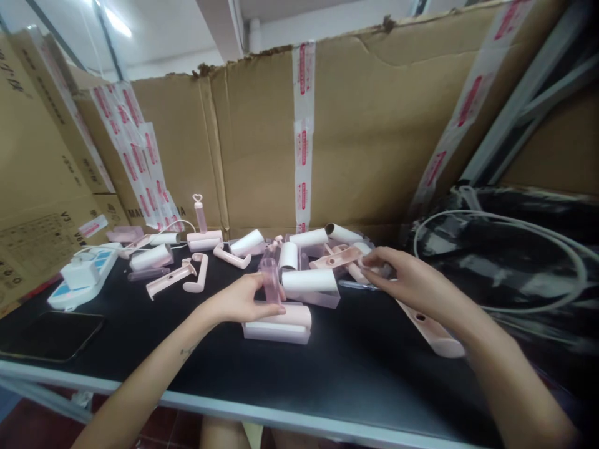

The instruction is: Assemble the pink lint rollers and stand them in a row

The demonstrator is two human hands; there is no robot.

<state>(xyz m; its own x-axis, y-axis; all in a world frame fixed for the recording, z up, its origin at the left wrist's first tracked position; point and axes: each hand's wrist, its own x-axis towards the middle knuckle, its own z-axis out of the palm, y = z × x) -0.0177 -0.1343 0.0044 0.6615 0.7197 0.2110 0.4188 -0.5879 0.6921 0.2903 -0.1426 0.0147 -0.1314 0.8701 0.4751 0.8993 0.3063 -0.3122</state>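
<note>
Black tabletop before cardboard boxes: left hand (238, 302) pinches translucent pink handle (270, 279) upright on near-centre roller base (279, 324), right hand (407, 280) closed around pink part (344, 257) farther right; judged best kept handle vertical, base steadied.

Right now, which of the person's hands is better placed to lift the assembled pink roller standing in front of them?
Left. The left hand already grips the pink roller by its handle, while the right hand is busy among loose parts.
</note>
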